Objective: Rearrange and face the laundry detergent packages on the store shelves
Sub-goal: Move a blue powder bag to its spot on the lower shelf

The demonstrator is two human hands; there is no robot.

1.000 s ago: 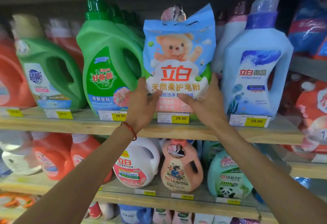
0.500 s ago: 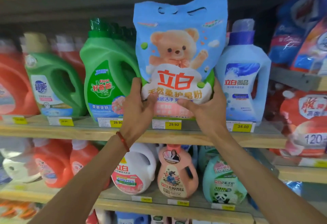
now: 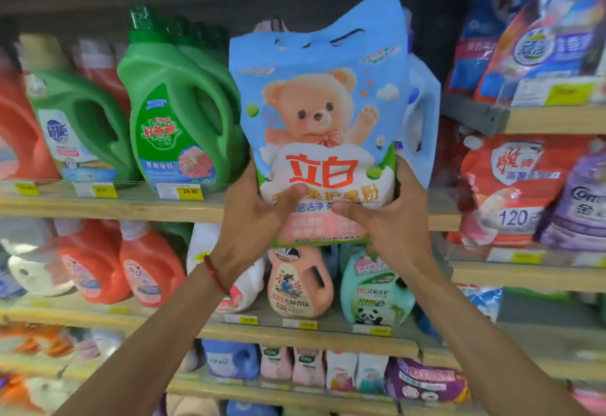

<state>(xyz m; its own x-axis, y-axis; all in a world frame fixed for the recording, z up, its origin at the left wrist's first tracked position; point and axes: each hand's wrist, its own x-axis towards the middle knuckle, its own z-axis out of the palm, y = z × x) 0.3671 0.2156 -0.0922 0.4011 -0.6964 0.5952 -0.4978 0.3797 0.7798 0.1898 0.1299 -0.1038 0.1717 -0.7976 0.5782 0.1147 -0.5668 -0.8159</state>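
The blue bear bag (image 3: 323, 126) is up in the air, off the shelf (image 3: 108, 207). The left hand (image 3: 254, 218) and right hand (image 3: 390, 218) grip its bottom. Next, I think, it needs a spot, picture facing out.

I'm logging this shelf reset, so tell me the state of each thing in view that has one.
bear-print soap powder bag, upright, front facing out, held in front of the shelf edge.
left-hand grip, curled round the bag's lower left.
right-hand grip, curled round the bag's lower right.
green Kispa jug, standing on the shelf, capped, label forward.
peach bottle, standing on the lower shelf, label forward.
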